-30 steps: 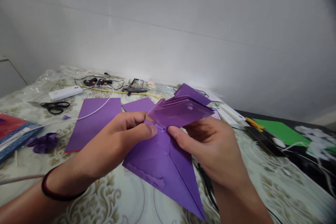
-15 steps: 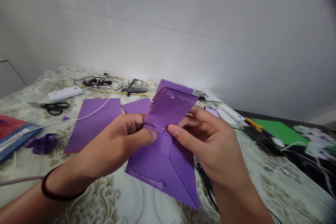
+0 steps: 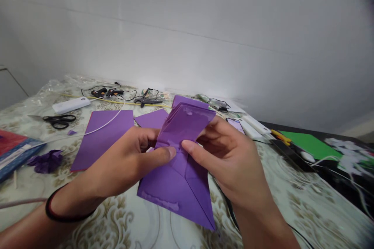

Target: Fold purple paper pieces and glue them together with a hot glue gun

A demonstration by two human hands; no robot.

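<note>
A folded purple paper piece (image 3: 178,181) is held up over the table between both hands. Its lower part ends in a point toward me, and its upper part is a stack of folded flaps standing upright. My left hand (image 3: 128,161) pinches the paper at its middle crease, thumb on top. My right hand (image 3: 228,159) grips the flaps from the right, thumb pressed beside the left thumb. A black band circles my left wrist.
Flat purple sheets (image 3: 99,136) lie behind my hands. Black scissors (image 3: 57,120), a white power bank (image 3: 70,104), glue guns (image 3: 103,92) with cables, pliers (image 3: 147,101), a phone (image 3: 235,124), green paper (image 3: 309,144), a crumpled purple scrap (image 3: 46,160) and a book (image 3: 14,149) cover the table.
The stack of flaps swung up from pointing right to standing upright. My right hand turned with it, and the whole piece shifted slightly left.
</note>
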